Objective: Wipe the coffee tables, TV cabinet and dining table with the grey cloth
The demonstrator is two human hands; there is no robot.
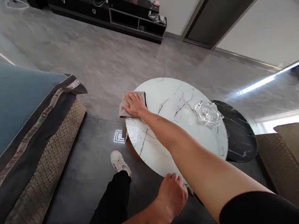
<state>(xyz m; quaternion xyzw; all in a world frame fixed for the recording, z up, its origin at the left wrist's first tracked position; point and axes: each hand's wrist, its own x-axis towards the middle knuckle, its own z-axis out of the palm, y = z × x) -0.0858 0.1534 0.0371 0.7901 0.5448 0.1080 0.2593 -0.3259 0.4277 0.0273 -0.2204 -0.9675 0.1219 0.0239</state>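
My right hand lies flat on a folded grey-beige cloth at the far left rim of a round white marble-patterned table. The cloth hangs slightly past the rim. My left hand is curled into a loose fist at the table's near edge, and its fingers touch the rim. Nothing shows in it. A clear glass ornament or ashtray stands on the tabletop, to the right of my right forearm.
A lower black marble-patterned table sits partly under the white one. A blue-topped sofa or bed edge runs along the left, with a beige sofa at right. My white sneaker stands on the grey floor. A black TV cabinet stands at the back.
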